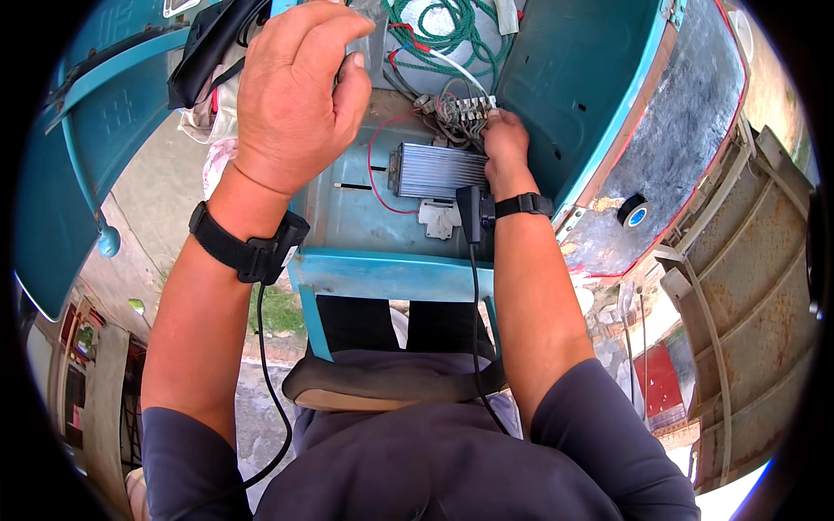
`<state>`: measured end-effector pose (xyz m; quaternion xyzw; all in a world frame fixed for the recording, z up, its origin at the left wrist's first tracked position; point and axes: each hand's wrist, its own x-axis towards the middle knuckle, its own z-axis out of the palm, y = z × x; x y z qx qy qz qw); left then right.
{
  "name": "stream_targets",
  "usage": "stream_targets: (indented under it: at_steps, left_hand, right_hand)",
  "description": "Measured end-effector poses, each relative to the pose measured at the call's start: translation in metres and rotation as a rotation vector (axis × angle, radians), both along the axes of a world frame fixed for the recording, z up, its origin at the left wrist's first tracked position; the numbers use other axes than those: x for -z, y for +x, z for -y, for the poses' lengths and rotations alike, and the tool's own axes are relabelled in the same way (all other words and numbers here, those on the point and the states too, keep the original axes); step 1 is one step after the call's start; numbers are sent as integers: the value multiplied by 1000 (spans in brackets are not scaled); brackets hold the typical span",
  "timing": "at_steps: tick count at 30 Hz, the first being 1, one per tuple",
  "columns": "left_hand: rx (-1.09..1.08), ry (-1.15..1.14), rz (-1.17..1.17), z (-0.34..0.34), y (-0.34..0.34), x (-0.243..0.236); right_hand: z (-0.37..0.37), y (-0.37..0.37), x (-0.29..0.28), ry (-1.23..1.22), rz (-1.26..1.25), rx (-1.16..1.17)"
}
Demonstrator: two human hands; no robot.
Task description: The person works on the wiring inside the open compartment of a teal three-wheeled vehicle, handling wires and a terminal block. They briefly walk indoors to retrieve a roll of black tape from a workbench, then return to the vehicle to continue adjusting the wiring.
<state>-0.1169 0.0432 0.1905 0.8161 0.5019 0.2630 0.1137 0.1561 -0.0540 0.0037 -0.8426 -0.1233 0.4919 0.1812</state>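
My left hand (300, 95) is raised at the upper left, over the edge of a teal metal box. Its thumb and index finger are apart, and nothing shows between them; the other fingers are mostly hidden behind the hand. Inside the box, my right hand (506, 143) is closed on the right end of a white terminal block (469, 108), thumb on top. Tangled grey wires (452, 120) run into the block. Just below lies a finned silver controller box (441, 169), its right end partly behind my right hand. A thin red wire (371, 156) loops around its left side.
Coiled green rope (469, 35) lies at the far end of the teal box (395, 269). A roll of black tape (634, 211) rests on the grey panel at right. A black bag (204, 61) hangs at upper left. A rusty metal frame (756, 260) stands far right.
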Motion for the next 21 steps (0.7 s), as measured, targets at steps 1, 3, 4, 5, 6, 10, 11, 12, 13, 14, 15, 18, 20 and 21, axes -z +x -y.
stream_targets:
  at_steps: [1,3,4,5,6,10,11,12,13,14,15,18,20,21]
  left_hand:
    - [-5,-2,6,0,1,0]
    - [-13,-5,19,1,2,0]
    - [-14,-3,18,1,2,-1]
    - [-15,-1,16,1,2,0]
    - [-16,1,15,1,2,0]
    - [-23,-2,25,1,3,-1]
    - [-23,1,28,1,3,-1]
    - [-23,3,31,1,3,-1]
    - [-24,-1,22,1,3,-1]
    - [-24,-5,14,1,3,-1]
    - [-24,-9,6,1,3,-1]
    - [-13,-10,-4,1,1,-1]
    - [-15,-10,-11,1,2,-2]
    - [-15,-10,-15,1,2,-2]
  right_hand:
    - [2,0,1,-7,13,-10]
    - [4,2,2,-9,20,-52]
    - [5,2,2,-12,22,-73]
    - [5,2,3,-9,20,-75]
    - [5,3,3,-6,17,-76]
    - [3,0,0,10,6,-41]
    - [3,1,0,6,11,-40]
    - [3,1,1,2,16,-40]
    - [3,1,1,-3,23,-36]
    - [4,1,3,-3,22,-23]
    - [4,1,4,-4,21,-10]
    - [1,0,3,-9,23,13]
    - [3,2,6,-13,35,11]
    - [3,3,9,-14,44,2]
